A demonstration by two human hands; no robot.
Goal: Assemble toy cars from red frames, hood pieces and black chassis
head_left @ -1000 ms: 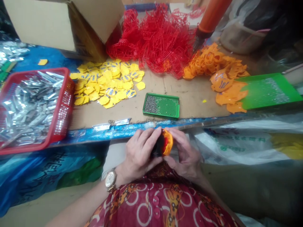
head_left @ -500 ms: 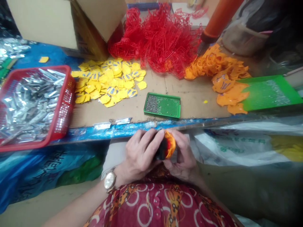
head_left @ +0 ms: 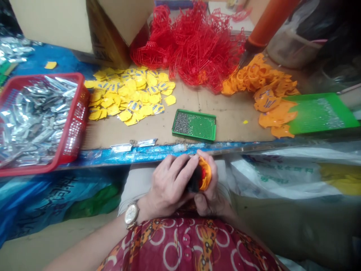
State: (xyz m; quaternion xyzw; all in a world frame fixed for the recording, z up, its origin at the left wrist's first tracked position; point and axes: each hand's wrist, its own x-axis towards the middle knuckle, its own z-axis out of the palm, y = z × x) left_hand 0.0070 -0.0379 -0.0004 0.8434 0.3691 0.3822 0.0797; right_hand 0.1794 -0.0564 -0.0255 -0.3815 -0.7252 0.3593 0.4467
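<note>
Both gripping: left hand [head_left: 169,184] on black tuft [head_left: 194,181], right hand [head_left: 211,199] curled tighter around orange plastic piece [head_left: 205,174] than earlier.

Red basket [head_left: 75,130] full of silver foil strips [head_left: 36,120] at L of tabletop [head_left: 225,120], loose yellow tags [head_left: 126,96] just to its R, green pegboard tray [head_left: 197,137] w/ metal beads [head_left: 180,123] front-centre, tangled red plastic frames [head_left: 194,49] behind, cardboard box [head_left: 107,41] top L.

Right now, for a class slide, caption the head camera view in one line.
Left hand and right hand hold an orange-and-black piece before heaped yellow, red and orange plastic parts.
</note>
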